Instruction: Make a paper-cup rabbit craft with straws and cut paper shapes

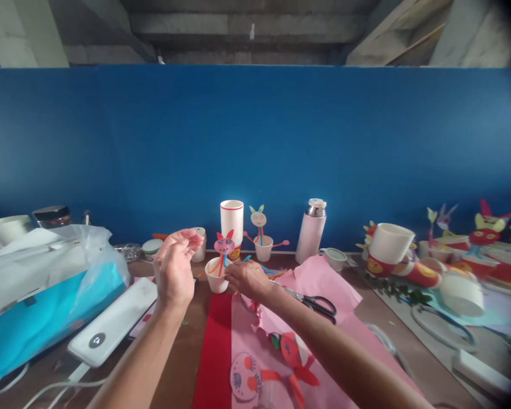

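A small white paper cup (216, 280) stands on the table with a pink paper cat face (223, 245) on coloured strips rising from it. My right hand (247, 278) rests beside the cup's right side, fingers curled toward its rim, touching or nearly touching it. What the fingers hold is hidden. My left hand (175, 267) is raised left of the cup, fingers loosely bent and pinched near the tips, with nothing I can make out in them. Pink paper (319, 284) and a red strip (216, 346) lie under my arms.
Scissors (317, 304) lie on the pink paper. A cup stack (231, 220), a second cup figure (262, 238) and a white flask (310, 230) stand by the blue wall. A power bank (113, 321) and a bagged tissue box (38, 295) sit left; finished cup crafts (409, 261) crowd the right.
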Motion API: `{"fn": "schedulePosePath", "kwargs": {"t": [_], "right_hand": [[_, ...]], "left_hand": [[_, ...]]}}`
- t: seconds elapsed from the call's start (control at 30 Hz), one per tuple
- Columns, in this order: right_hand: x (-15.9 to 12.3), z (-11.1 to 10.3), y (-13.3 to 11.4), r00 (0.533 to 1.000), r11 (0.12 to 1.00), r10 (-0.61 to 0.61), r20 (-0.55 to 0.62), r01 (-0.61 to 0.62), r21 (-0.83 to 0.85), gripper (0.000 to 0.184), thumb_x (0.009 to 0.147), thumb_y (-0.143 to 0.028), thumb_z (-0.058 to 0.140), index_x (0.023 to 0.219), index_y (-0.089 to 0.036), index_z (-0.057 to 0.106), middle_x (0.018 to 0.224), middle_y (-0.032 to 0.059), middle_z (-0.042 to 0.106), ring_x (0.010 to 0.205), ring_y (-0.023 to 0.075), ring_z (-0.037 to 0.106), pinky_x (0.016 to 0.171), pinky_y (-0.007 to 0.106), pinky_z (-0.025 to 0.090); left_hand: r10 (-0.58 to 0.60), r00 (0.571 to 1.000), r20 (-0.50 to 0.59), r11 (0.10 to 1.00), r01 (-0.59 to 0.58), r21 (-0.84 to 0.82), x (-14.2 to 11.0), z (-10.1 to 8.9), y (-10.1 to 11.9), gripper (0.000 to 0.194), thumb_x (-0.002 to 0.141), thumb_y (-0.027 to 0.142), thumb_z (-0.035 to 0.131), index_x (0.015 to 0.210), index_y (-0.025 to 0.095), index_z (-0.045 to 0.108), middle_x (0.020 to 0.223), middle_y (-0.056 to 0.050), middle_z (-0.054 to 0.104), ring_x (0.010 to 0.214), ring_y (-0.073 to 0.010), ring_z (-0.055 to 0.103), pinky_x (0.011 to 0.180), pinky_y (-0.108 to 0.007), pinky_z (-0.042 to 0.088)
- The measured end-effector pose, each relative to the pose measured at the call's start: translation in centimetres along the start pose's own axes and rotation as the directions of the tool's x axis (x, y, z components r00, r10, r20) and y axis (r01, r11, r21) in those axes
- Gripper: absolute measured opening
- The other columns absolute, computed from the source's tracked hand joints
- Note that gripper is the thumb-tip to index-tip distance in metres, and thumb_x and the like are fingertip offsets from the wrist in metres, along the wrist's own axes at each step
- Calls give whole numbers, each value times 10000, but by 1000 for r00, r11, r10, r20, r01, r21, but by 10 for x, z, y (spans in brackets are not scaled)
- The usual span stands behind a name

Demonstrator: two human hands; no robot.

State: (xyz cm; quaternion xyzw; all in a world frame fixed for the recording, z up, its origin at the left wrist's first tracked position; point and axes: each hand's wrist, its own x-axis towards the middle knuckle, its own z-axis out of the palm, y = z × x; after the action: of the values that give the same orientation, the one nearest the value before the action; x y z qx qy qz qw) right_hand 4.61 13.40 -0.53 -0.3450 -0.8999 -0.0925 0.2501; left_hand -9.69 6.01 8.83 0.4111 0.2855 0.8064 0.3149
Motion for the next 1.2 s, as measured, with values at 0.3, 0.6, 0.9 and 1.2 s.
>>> {"fn": "schedulePosePath", "kwargs": {"t": [0.3,0.6,0.9,1.2], "right_hand": [[-5,0,1,999,1000,-6,49,6,2,237,876,-286,393,1075,-208,496,839,41,648,741,138,588,608,210,352],[-20,-14,6,998,1000,-11,54,11,9,312,869,-258,410,1177,-210,424,887,46,647,785,151,584,654,225,365],[-43,-41,9,997,995,-66,30,64,71,246,899,-246,343,1032,-216,548,894,34,631,804,133,563,671,220,363],[-140,-90,-6,989,985,32,145,-55,162,221,858,-193,426,763,-182,625,725,22,589,664,114,518,614,234,348]], "left_hand": [[-18,999,38,1000,18,-9,-5,7,-3,146,681,195,465,716,152,601,654,-24,600,633,-148,559,652,-302,446],[-15,995,97,999,11,35,-11,16,-4,164,663,177,448,689,161,608,628,-21,594,637,-150,558,632,-293,440],[-10,985,172,999,1,53,-17,20,-6,172,676,162,457,674,177,629,665,-28,598,654,-140,552,632,-277,439],[-273,877,396,935,146,322,-40,32,-4,96,679,222,581,665,153,646,589,-26,609,551,-131,547,529,-248,435]]}}
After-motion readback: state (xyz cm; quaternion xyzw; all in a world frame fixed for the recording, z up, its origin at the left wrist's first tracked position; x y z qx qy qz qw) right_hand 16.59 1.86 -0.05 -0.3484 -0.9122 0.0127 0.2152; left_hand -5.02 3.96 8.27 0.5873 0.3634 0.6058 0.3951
